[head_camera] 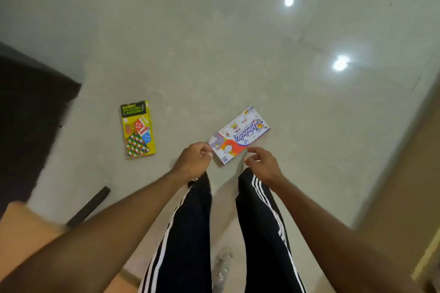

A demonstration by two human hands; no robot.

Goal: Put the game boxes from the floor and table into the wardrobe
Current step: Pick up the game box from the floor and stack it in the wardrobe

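Note:
A white game box [239, 134] with blue, orange and purple print lies on the pale floor just ahead of my feet. My left hand [194, 158] pinches its near left corner between thumb and fingers. My right hand [260, 162] hovers at the box's near right edge, fingers curled and apart, not touching it. A yellow Ludo box [138, 128] lies flat on the floor further left, out of reach of both hands.
A dark rug or mat [31, 121] covers the floor at the left. A black bar-shaped object [89, 207] lies near it. A tan surface [21, 228] sits at lower left, a beige wall or panel [409, 185] at right. Ceiling lights reflect in the floor.

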